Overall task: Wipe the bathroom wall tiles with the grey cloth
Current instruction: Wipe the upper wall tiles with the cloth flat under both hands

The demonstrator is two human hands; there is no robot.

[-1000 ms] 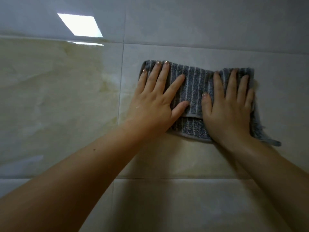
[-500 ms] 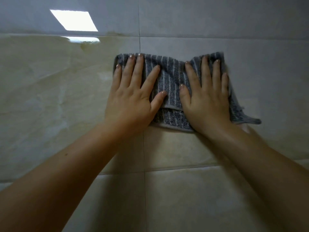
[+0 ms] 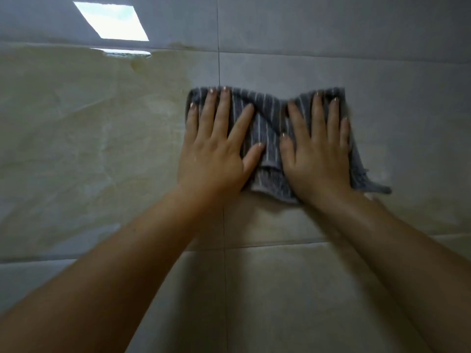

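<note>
Now both hands' fingers splayed flat on grey cloth [image 3: 265, 128], glossy wall tiles [image 3: 76, 149].

— What carries everything here?

— A glossy wall of large beige and grey ceramic tiles [image 3: 102, 149], split by thin dark grout lines.

— And what lies directly against it?

— A dark grey, pale-striped terry cloth [image 3: 265, 123], spread flat just right of the vertical grout line [image 3: 219, 67], its left edge touching that line. Its lower right corner trails farthest from the line.

— Anything else on the tiles?

— A bright rectangular light reflection [image 3: 112, 20], up and left of the line.
</note>
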